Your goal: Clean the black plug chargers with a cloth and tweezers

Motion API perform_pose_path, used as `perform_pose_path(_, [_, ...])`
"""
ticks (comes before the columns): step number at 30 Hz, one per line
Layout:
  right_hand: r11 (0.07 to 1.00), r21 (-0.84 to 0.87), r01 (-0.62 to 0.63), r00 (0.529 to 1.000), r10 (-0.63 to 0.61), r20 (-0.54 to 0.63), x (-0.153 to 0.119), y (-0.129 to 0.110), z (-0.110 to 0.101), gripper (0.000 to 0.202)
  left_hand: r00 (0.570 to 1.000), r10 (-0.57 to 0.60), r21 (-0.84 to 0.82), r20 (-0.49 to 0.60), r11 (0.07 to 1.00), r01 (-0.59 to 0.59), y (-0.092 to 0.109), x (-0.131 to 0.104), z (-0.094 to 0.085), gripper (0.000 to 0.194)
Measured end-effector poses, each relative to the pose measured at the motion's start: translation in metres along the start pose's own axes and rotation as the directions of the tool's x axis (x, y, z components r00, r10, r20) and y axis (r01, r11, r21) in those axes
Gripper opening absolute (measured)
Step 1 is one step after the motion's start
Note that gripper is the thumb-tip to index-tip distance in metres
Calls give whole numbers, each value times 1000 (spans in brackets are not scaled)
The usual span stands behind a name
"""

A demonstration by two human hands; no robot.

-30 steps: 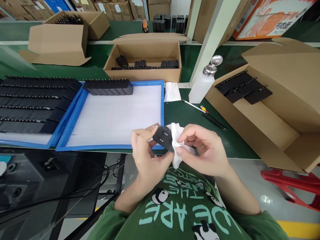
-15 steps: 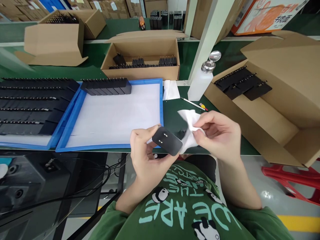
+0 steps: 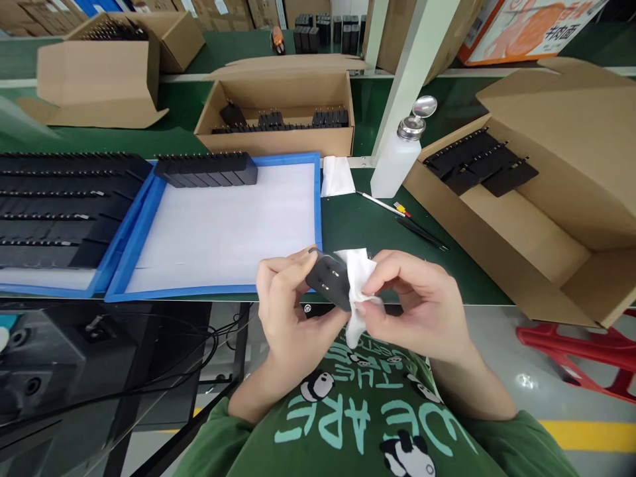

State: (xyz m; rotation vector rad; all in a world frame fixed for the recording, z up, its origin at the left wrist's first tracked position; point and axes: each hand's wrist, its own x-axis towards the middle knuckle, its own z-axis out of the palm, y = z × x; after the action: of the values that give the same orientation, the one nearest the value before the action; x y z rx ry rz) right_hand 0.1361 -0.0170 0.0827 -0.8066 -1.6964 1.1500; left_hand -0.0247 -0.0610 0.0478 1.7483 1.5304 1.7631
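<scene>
My left hand [image 3: 291, 308] is closed around a black power adapter [image 3: 328, 278] by its edges. Two small metal prongs show on the face turned up toward me. Between the thumb and fingers of my right hand [image 3: 417, 301] is a white cloth [image 3: 358, 285], bunched up and lying against the right end of the adapter. The cloth covers that end. Both hands are above the bench's front edge, just right of a blue-rimmed tray [image 3: 318, 218]. A row of similar black adapters [image 3: 209, 169] stands at that tray's back left.
At left, another tray [image 3: 97, 288] carries rows of adapters. Open cardboard boxes stand behind [image 3: 278, 144] and at right [image 3: 571, 265]. Near the post [image 3: 402, 79] are a white pump bottle [image 3: 395, 164], a folded white cloth [image 3: 338, 176], a white stick [image 3: 377, 202] and black tweezers [image 3: 422, 233].
My right hand has moved left and slightly down, bringing the cloth onto the adapter's end. The tweezers on the bench have come into sight. My left hand keeps its hold.
</scene>
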Motion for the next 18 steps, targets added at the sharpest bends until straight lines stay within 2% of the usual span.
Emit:
perform_pose_path(3, [1000,-3,3,1000,-3,-3,0,-1,-2,21,1000,11,-23,1,1000,-11,0,-1,0,75])
perform_pose_path(6, [996,-80,42,999,-40,25,-1,-1,-4,22,1000,8,-25,27,1000,-7,0,-2,-1,77])
perform_pose_path(15, [992,-89,93,995,-90,43,-2,-3,-8,22,999,18,-37,40,999,-16,3,-2,0,75])
perform_pose_path(18, [993,-87,79,996,-76,40,-2,-2,-9,21,998,-16,-29,63,999,18,3,-2,0,72])
